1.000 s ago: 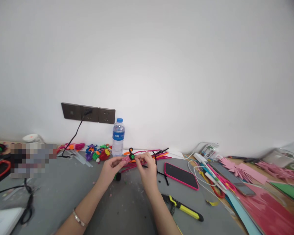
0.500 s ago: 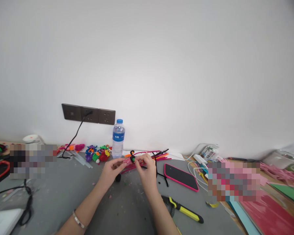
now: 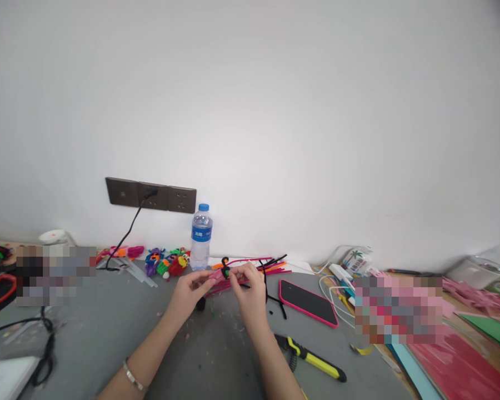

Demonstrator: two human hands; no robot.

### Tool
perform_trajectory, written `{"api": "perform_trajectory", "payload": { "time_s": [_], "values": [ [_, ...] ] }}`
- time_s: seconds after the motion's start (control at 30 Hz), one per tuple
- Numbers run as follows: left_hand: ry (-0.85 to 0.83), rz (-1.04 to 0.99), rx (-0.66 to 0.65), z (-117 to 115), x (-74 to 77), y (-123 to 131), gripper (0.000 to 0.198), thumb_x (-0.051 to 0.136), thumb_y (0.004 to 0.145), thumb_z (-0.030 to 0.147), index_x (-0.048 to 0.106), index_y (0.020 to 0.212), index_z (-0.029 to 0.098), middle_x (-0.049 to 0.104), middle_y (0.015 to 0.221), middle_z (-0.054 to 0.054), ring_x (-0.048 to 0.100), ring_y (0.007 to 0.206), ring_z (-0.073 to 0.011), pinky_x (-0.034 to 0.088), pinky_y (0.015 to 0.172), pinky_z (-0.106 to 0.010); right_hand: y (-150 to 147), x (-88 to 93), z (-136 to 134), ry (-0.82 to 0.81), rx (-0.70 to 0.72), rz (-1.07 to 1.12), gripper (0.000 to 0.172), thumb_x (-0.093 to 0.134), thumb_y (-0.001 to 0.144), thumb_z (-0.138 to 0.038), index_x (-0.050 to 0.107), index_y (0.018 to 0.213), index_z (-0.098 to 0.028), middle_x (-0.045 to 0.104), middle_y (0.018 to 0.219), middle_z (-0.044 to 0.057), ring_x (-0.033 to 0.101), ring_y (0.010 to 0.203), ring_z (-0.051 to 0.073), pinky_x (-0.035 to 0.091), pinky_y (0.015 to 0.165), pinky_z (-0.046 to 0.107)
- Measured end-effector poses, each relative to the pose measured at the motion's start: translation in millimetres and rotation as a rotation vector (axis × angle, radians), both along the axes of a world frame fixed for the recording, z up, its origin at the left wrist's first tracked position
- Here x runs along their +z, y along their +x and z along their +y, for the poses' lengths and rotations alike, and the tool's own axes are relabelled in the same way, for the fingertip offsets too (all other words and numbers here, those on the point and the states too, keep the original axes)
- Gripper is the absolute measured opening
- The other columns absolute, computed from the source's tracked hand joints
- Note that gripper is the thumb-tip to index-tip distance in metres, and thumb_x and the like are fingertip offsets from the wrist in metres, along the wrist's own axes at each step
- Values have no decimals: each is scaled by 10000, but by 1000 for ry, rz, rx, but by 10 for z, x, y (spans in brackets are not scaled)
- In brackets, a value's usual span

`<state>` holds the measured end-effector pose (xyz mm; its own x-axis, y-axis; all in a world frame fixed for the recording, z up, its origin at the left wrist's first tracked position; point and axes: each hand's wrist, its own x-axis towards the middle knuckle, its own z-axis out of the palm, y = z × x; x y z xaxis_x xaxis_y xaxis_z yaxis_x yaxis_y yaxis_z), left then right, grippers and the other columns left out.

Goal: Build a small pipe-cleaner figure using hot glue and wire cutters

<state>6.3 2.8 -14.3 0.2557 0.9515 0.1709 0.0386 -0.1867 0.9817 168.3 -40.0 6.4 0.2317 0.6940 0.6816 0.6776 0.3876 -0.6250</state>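
Pinched in the fingers of my left hand [image 3: 189, 289] is a small fuzzy pipe-cleaner figure [image 3: 219, 274], pink with black and green parts and a curled black piece on top. My right hand [image 3: 250, 286] is closed at the figure's right side, thumb and fingertips together at its black and green end. The fingers cover part of the figure. Just under my left hand a small black fuzzy piece [image 3: 200, 304] shows. Loose pink, orange and black pipe cleaners [image 3: 277, 265] lie behind and to the right of my hands.
A water bottle [image 3: 201, 239] stands by the wall, beside several colourful fuzzy figures [image 3: 166, 262]. To the right lie a phone [image 3: 308, 303] with a pink edge and yellow-black pliers [image 3: 316, 360]. Red-handled scissors [image 3: 0, 291] and a black cable [image 3: 45, 333] are at left.
Almost nothing differs. Both hands keep their hold on the figure in the same place, with only slight shifts of the right fingers.
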Motion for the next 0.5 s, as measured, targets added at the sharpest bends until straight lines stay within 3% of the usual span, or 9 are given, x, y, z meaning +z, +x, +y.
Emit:
{"api": "perform_trajectory", "payload": {
  "time_s": [0.17, 0.27, 0.4, 0.5],
  "values": [
    [-25, -45, -26, 29, -46, 4, 377, 716, 723, 437, 746, 955, 141, 773, 911, -104, 694, 838, -258, 533, 753, -321, 35, -52, 19, -11, 51, 35, 120, 566, 851, -217, 587, 733, -204, 598, 708, -3, 535, 656, 163, 360, 712, 305],
    [-60, -129, -34, 51, -66, 12, 391, 736, 699, 458, 729, 928, 141, 773, 914, -110, 699, 881, -265, 530, 793, -331, 64, -77, 20, 12, 57, 178, 95, 541, 880, -286, 589, 889, -205, 565, 722, 0, 523, 654, 167, 395, 687, 300],
    [-105, -241, 56, 59, -60, 8, 416, 783, 631, 480, 701, 869, 149, 773, 886, -99, 701, 890, -265, 527, 805, -334, 97, -51, -13, 70, 58, 428, 407, 490, 914, -357, 419, 1286, -208, 520, 785, 7, 533, 731, 176, 430, 699, 294],
    [-112, -318, 71, 40, -26, -3, 409, 779, 654, 462, 685, 904, 152, 766, 941, -101, 687, 943, -264, 517, 837, -342, 104, -42, -34, 52, 79, 421, 469, 489, 917, -371, 387, 1347, -213, 515, 801, 17, 515, 712, 169, 429, 668, 281]
  ]
}}
